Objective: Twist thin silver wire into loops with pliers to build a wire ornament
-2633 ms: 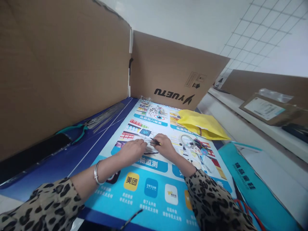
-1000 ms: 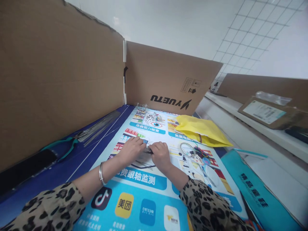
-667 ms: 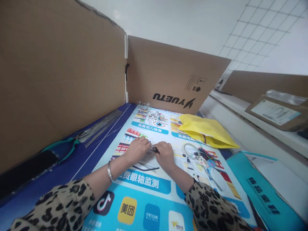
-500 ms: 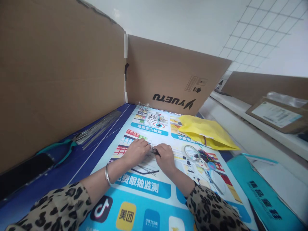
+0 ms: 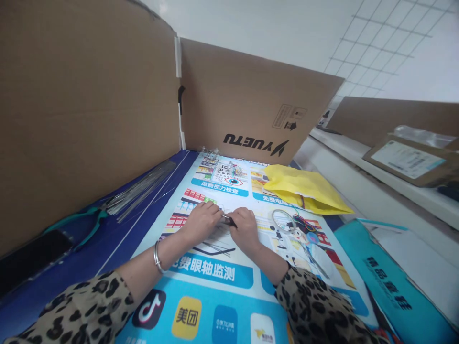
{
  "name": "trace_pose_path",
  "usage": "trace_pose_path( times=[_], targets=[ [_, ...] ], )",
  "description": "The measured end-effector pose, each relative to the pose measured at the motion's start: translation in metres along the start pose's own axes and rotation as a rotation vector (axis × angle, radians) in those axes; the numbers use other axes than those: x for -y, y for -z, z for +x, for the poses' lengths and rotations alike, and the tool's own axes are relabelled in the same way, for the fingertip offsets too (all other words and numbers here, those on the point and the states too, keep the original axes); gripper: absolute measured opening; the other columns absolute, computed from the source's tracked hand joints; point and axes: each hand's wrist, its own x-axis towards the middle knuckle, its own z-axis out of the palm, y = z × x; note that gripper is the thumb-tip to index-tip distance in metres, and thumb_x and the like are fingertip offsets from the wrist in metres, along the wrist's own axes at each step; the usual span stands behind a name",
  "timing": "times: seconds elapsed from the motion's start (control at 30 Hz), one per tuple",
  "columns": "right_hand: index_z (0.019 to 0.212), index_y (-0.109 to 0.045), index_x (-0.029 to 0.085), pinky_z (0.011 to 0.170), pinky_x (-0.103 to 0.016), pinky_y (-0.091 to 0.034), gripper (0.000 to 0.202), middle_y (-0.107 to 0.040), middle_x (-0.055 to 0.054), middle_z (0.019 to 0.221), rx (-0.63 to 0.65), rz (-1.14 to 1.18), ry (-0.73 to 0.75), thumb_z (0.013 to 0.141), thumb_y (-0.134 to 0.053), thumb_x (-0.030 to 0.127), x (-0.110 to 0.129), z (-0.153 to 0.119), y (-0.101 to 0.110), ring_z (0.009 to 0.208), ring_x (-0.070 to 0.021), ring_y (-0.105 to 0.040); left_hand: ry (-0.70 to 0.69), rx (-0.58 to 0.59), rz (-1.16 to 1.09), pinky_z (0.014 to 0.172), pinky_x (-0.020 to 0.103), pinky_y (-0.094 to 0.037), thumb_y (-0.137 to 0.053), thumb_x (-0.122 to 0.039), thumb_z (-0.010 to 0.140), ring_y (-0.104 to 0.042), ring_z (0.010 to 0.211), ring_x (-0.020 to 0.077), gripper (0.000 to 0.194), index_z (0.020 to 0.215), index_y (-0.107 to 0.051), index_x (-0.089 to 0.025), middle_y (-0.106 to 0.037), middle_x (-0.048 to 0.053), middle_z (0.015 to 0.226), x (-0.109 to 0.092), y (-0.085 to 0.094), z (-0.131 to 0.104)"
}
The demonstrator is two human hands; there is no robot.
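Note:
My left hand (image 5: 203, 221) has its fingers closed around something thin, perhaps a wire, too small to make out. Beside it, my right hand (image 5: 245, 230) grips a small dark tool (image 5: 228, 220) whose metal tip reaches toward the left fingertips. Both hands are nearly touching above the printed sheet (image 5: 215, 303). Several thin dark strips (image 5: 215, 248) appear below the hands, though I cannot tell whether they are printed. A coil of wire (image 5: 283, 222) and coloured cords (image 5: 304, 224) lie to the right of my right hand.
Teal-handled pliers (image 5: 96, 224) and a bundle of metal wires (image 5: 141, 188) lie at the left. Cardboard panels (image 5: 251, 95) stand behind. A yellow bag (image 5: 308, 188) and a teal package (image 5: 387, 282) are on the right. Tangled wire bits (image 5: 234, 168) sit at the back.
The whole view has shifted slightly, so the scene appears a little higher and further left. Both hands remain close together around the small tool.

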Motion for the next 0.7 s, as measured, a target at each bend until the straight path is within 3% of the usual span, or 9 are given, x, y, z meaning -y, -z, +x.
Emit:
trace_pose_path(
  times=[0.27, 0.7],
  targets=[
    [0.083, -0.063, 0.019, 0.073, -0.031, -0.03, 0.021, -0.057, -0.003, 0.079, 0.062, -0.074, -0.024, 0.068, -0.052, 0.01, -0.0002, 0.0029, -0.0013, 0.08, -0.017, -0.046, -0.034, -0.088, 0.012, 0.071, 0.034, -0.039, -0.05, -0.009, 0.079, -0.051, 0.082, 0.0215, 0.017, 0.089, -0.061, -0.017, -0.061, 0.006, 0.082, 0.0051, -0.0054, 0.0004],
    [0.086, -0.063, 0.02, 0.076, -0.031, -0.029, 0.019, -0.058, -0.002, 0.081, 0.152, -0.088, -0.053, 0.07, -0.053, 0.016, -0.0002, 0.0047, -0.0018, 0.082, -0.0171, -0.046, -0.055, -0.097, -0.036, 0.078, 0.034, -0.043, -0.046, -0.002, 0.077, -0.049, 0.081, 0.0218, 0.02, 0.083, -0.061, -0.014, -0.06, 0.006, 0.08, 0.0085, -0.009, -0.0002]
  ],
)
